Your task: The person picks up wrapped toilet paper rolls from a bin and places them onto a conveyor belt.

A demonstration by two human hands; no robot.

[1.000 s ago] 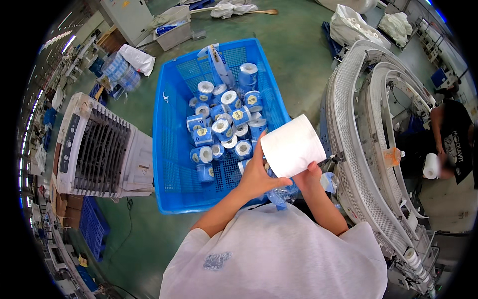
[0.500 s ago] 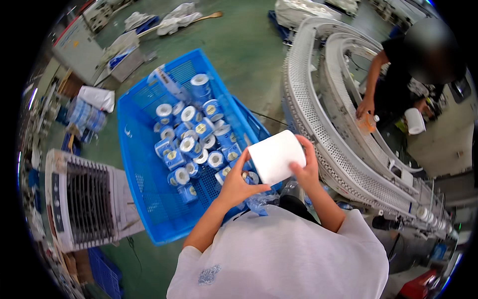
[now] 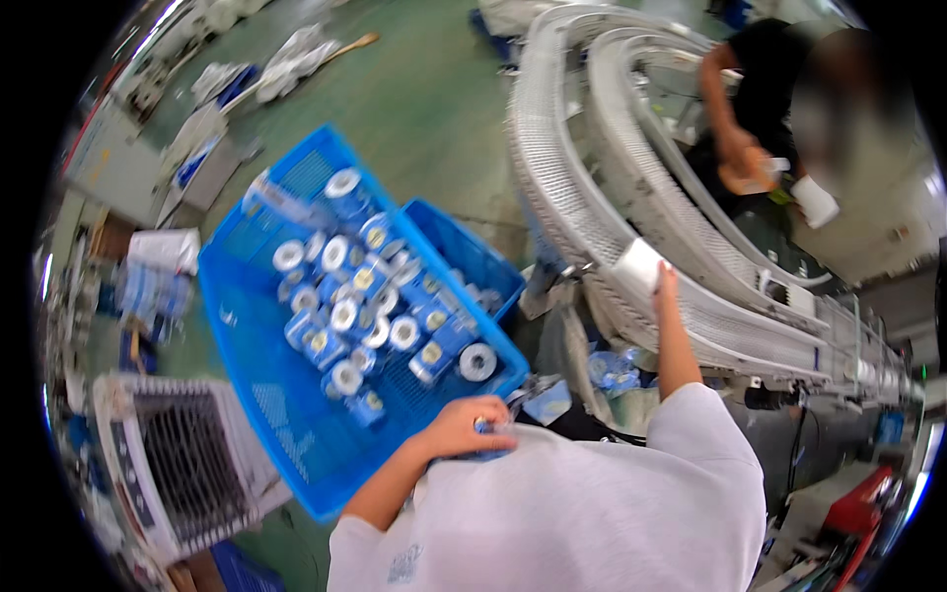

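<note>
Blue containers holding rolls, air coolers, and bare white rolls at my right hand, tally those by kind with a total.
Blue containers (large basket, smaller bin): 2
Air cooler: 1
Bare white roll at your right hand: 1
Total: 4

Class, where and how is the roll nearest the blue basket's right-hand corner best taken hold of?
Probably from above: place the grip around the curved side of the roll, just below its upper rim. Its round end, with the core hole, faces up toward the camera. Other rolls crowd its left, so reaching sideways from there looks awkward.
</note>
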